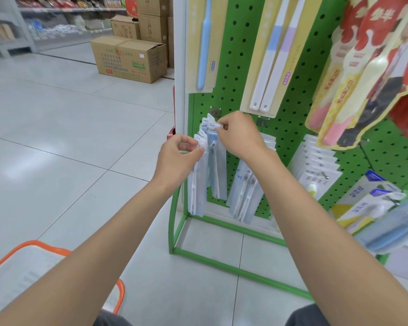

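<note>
Here, clear blue-tabbed toothbrush packs (199,184), left hand (177,157) pinching one, right hand (238,135) pinching another

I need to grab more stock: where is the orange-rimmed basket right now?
Head view, bottom left: the orange-rimmed basket sits on the tiled floor, partly hidden by the left forearm, left of the green rack.

Pale tiled floor (57,137), cardboard boxes (127,57), blurry shelves (7,27) behind, prob. groceries.
</note>
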A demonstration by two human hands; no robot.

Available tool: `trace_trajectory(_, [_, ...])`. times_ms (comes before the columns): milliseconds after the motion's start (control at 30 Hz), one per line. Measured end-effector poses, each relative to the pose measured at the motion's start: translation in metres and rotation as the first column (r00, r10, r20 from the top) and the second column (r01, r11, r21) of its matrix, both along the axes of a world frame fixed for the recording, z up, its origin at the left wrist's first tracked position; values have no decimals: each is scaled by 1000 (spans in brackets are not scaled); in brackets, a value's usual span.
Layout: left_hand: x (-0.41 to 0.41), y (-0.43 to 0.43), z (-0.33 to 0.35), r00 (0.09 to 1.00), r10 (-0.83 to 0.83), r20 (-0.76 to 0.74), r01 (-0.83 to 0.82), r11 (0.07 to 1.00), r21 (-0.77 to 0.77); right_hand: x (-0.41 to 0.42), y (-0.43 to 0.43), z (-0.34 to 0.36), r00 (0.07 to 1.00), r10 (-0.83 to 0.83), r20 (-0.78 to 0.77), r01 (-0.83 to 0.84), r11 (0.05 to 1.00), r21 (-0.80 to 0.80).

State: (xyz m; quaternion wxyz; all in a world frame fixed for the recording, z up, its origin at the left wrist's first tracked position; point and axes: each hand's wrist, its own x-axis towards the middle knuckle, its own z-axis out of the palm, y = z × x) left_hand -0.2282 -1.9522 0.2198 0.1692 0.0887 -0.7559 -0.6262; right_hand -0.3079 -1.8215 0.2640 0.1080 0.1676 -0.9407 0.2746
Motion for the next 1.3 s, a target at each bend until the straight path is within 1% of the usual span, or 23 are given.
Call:
trace_trajectory(200, [0, -2, -1, 1000, -16, -7, 16, 1000, 4, -4, -5, -7, 999, 11, 47, -12, 1000, 16])
trace_trajectory(367, [1, -4, -1, 1000, -24, -3, 24, 1000, 3, -4, -9, -11, 997, 65, 39, -62, 996, -59])
trace_trajectory(433, [1, -4, -1, 1000, -26, 2, 26, 1000, 5, -1, -9, -11, 994, 88, 61, -80, 989, -124])
trace_trajectory(500, [1, -5, -1, 1000, -27, 5, 26, 1000, 4, 2, -9, -11, 991, 105, 79, -94, 987, -134])
trace_trajectory(567, [1, -5, 0, 1000, -31, 5, 31, 1000, 3, 2, -10, -10, 994, 85, 68, -76, 989, -126])
trace_trajectory(700, [2, -4, 1, 999, -43, 2, 43, 999, 6, -2, -10, -10, 1000, 14, -12, -15, 996, -84])
trace_trajectory(867, [2, -6, 0, 999, -42, 11, 42, 999, -4, -8, -10, -13, 1000, 3, -17, -4, 998, -55])
trace_trajectory(1000, [1, -8, -1, 999, -41, 11, 41, 999, -11, -11, -13, -13, 998, -17, -62, 14, 998, -55])
trace_trajectory(1133, [1, -9, -2, 999, -38, 8, 39, 999, -17, -12, -14, -14, 998, -32, -50, 28, 997, -70])
trace_trajectory(1300, [1, -9, -2, 999, -40, 9, 41, 999, -18, -15, -14, -14, 1000, -12, -13, 11, 993, -116])
